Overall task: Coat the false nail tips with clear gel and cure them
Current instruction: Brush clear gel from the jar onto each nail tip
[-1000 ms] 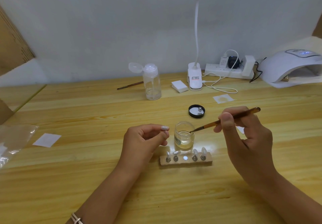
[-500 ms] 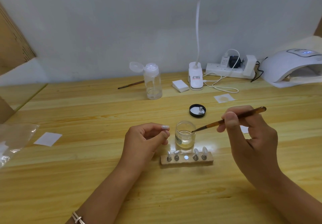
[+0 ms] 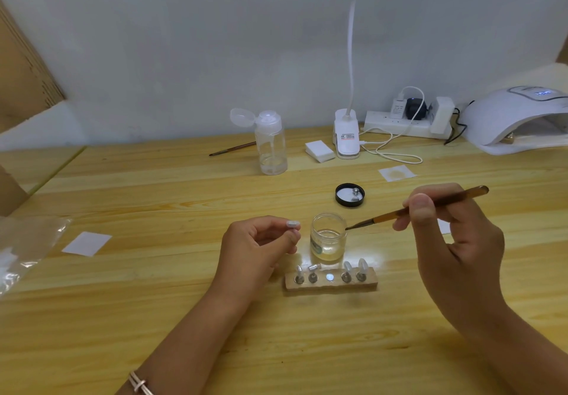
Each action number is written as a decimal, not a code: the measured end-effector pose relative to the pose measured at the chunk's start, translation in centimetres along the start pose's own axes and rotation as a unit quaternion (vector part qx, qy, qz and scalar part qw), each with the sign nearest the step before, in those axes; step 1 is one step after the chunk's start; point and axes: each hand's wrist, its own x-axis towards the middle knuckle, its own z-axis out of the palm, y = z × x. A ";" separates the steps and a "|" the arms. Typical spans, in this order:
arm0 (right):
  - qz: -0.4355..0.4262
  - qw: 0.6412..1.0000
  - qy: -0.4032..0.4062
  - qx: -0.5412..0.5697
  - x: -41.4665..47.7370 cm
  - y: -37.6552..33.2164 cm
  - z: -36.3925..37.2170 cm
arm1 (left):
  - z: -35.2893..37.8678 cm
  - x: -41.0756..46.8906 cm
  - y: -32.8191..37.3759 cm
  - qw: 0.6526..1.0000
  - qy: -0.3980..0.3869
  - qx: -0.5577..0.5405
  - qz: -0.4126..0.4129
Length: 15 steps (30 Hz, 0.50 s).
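Note:
My left hand (image 3: pixel 258 247) pinches a false nail tip (image 3: pixel 293 224) on its small stand, held just left of the open jar of clear gel (image 3: pixel 328 238). My right hand (image 3: pixel 455 250) grips a brown brush (image 3: pixel 430 205), and its bristle tip touches the jar's right rim. In front of the jar lies a wooden holder (image 3: pixel 330 282) with several nail tips on metal pegs and one bare slot in the middle. The white curing lamp (image 3: pixel 516 121) stands at the far right of the table.
The jar's black lid (image 3: pixel 349 194) lies behind the jar. A clear pump bottle (image 3: pixel 270 142), a second brush (image 3: pixel 232 149), white pads (image 3: pixel 319 151), a clip lamp base (image 3: pixel 347 138) and a power strip (image 3: pixel 405 121) line the back. A plastic bag (image 3: pixel 21 250) lies left.
My right hand has drawn the brush slightly right and up, so its tip sits at the jar's rim. My left hand has stayed still with the nail tip.

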 end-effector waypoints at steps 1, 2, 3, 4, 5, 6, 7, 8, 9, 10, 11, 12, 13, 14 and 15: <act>-0.001 1.000 0.002 0.002 0.0 0.0 0.0 | 0.0 0.0 0.0 1.000 0.000 0.001 0.001; -0.001 1.000 0.001 0.002 0.0 0.0 0.0 | 0.0 0.0 0.0 1.000 -0.001 0.001 0.003; 0.001 1.000 -0.003 0.003 0.0 0.0 0.1 | 0.0 0.0 -0.1 1.000 -0.001 0.000 0.005; 0.003 1.000 -0.008 0.003 -0.1 0.0 0.2 | 0.0 0.0 0.0 1.000 -0.001 -0.001 0.007; 0.006 1.000 -0.015 0.002 -0.1 0.0 0.2 | 0.0 0.0 0.0 1.000 -0.001 -0.002 0.007; 0.007 1.000 -0.021 0.000 -0.1 0.1 0.3 | 0.0 0.0 0.0 1.000 -0.001 -0.001 0.008; 0.008 1.000 -0.026 -0.002 -0.2 0.1 0.4 | 0.0 0.0 0.0 1.000 -0.002 0.000 0.008; 0.007 1.000 -0.028 -0.005 -0.2 0.1 0.4 | 0.0 0.0 0.0 1.000 -0.002 0.000 0.008; 0.005 1.000 -0.029 -0.007 -0.2 0.2 0.4 | 0.0 0.0 0.0 1.000 -0.002 -0.002 0.008; 0.003 1.000 -0.028 -0.007 -0.2 0.2 0.4 | 0.0 0.0 0.0 1.000 -0.002 -0.004 0.007; 0.002 1.000 -0.026 -0.006 -0.2 0.2 0.3 | 0.0 0.0 0.0 1.000 -0.003 -0.006 0.007; 0.001 1.000 -0.024 -0.004 -0.2 0.2 0.3 | 0.0 0.0 0.0 1.000 -0.003 -0.007 0.007; 0.001 1.000 -0.023 -0.002 -0.2 0.2 0.3 | 0.0 0.0 0.0 1.000 -0.004 -0.007 0.008; 0.001 1.000 -0.023 -0.001 -0.2 0.2 0.2 | 0.0 0.0 0.1 1.000 -0.005 -0.007 0.008; 0.002 1.000 -0.022 0.000 -0.2 0.2 0.2 | 0.0 0.0 0.1 1.000 -0.006 -0.007 0.009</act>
